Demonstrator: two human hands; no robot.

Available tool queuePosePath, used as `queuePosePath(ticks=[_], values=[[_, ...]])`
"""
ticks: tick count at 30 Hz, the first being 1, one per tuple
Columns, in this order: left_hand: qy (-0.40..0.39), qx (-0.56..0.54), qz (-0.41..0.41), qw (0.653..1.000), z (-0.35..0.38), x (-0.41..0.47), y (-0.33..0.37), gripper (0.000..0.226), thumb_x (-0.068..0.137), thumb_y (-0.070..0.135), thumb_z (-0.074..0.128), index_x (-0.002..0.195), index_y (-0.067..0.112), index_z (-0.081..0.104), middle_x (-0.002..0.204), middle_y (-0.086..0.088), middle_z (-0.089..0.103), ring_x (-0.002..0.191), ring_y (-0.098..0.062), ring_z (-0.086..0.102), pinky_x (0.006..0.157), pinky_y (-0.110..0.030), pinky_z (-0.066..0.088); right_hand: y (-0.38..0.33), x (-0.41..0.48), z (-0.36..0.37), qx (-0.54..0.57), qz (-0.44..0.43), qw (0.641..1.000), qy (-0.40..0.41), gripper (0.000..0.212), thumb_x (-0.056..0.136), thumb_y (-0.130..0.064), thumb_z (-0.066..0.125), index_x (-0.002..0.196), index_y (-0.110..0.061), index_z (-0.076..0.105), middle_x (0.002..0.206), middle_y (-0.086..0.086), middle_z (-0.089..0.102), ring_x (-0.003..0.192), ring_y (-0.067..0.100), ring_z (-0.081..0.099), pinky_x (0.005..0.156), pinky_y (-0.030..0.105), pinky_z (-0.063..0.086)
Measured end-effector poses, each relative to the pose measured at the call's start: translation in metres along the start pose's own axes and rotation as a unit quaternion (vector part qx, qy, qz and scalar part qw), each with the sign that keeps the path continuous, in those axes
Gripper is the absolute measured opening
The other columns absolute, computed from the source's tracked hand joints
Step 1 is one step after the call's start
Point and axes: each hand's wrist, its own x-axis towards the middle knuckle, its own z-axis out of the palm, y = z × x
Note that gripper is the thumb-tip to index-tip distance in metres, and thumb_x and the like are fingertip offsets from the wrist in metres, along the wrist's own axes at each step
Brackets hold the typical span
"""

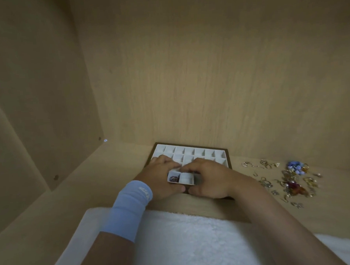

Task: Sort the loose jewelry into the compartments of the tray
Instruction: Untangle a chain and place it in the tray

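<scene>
A white velvet tray (191, 150) with several square compartments and a brown frame lies on the wooden shelf. Both my hands rest over its near half. My left hand (162, 177), with a light blue wristband, and my right hand (209, 179) meet fingertip to fingertip above one compartment; whether they pinch anything is hidden. Between them a near compartment holds a dark purplish piece (174, 179); the compartment to its right looks bare. Loose jewelry (290, 179) lies in a scattered heap to the right of the tray: gold rings, hooks, blue and red beaded pieces.
The shelf sits inside a light wooden cabinet, with a back wall (208, 80) just behind the tray and a side wall (36, 99) at the left. A white fluffy cloth (185, 239) covers the near front below my arms.
</scene>
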Motion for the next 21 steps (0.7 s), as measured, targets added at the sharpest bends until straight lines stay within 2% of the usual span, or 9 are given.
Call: queuePosePath(ticks=[4,7,10,13,15,18,21], values=[[0.004,-0.005,0.005,1.000,0.007,0.000,0.012,0.073,0.076,0.051,0.073,0.140,0.030,0.045,0.141,0.009,0.035,0.135,-0.012,0.026,0.115,-0.030,0.025,0.009,-0.018,-0.001,-0.008,-0.006,1.000,0.027,0.063,0.086,-0.046,0.068,0.144,-0.032,0.049,0.145,-0.007,0.051,0.135,0.013,0.044,0.115,0.032,0.033],[0.006,0.031,-0.002,1.000,0.009,0.001,0.025,0.074,0.076,0.057,0.068,0.141,0.034,0.041,0.144,0.010,0.034,0.137,-0.013,0.024,0.113,-0.030,0.026,0.020,-0.034,-0.010,0.048,0.000,0.998,0.040,0.059,0.088,-0.036,0.070,0.143,-0.031,0.051,0.149,-0.011,0.048,0.138,0.007,0.041,0.117,0.026,0.030],[0.009,0.060,-0.009,0.998,0.004,0.007,0.043,0.071,0.081,0.063,0.058,0.143,0.036,0.036,0.149,0.011,0.034,0.140,-0.015,0.023,0.113,-0.033,0.025,0.041,-0.050,-0.031,0.097,0.020,0.988,0.123,0.047,0.091,-0.026,0.069,0.137,-0.027,0.059,0.140,-0.010,0.055,0.124,0.005,0.051,0.110,0.022,0.037],[0.030,0.020,0.016,0.999,0.003,0.019,0.069,0.053,0.087,0.055,0.055,0.137,0.038,0.045,0.144,0.010,0.044,0.135,-0.014,0.033,0.112,-0.035,0.030,0.071,-0.060,-0.053,0.081,0.074,0.975,0.192,0.033,0.094,-0.020,0.061,0.125,-0.027,0.067,0.124,-0.008,0.064,0.101,0.008,0.058,0.091,0.022,0.045],[0.044,-0.010,0.050,0.998,0.008,0.031,0.092,0.042,0.091,0.045,0.055,0.132,0.035,0.052,0.138,0.009,0.050,0.130,-0.013,0.041,0.110,-0.032,0.033,0.093,-0.064,-0.061,0.070,0.122,0.967,0.213,0.025,0.093,-0.022,0.060,0.114,-0.029,0.072,0.114,-0.009,0.070,0.090,0.008,0.061,0.084,0.025,0.048],[0.048,-0.048,0.074,0.995,0.024,0.054,0.126,0.031,0.094,0.033,0.054,0.125,0.033,0.059,0.129,0.011,0.055,0.120,-0.010,0.049,0.103,-0.027,0.037,0.124,-0.063,-0.064,0.030,0.176,0.963,0.201,0.024,0.089,-0.025,0.064,0.111,-0.030,0.074,0.112,-0.008,0.072,0.101,0.014,0.067,0.091,0.031,0.052],[0.050,-0.025,0.083,0.995,0.045,0.081,0.146,0.029,0.092,0.031,0.056,0.120,0.031,0.063,0.120,0.010,0.059,0.116,-0.013,0.050,0.101,-0.032,0.042,0.143,-0.059,-0.062,0.011,0.198,0.966,0.165,0.028,0.090,-0.029,0.065,0.117,-0.033,0.072,0.120,-0.011,0.071,0.111,0.013,0.066,0.097,0.030,0.051]])
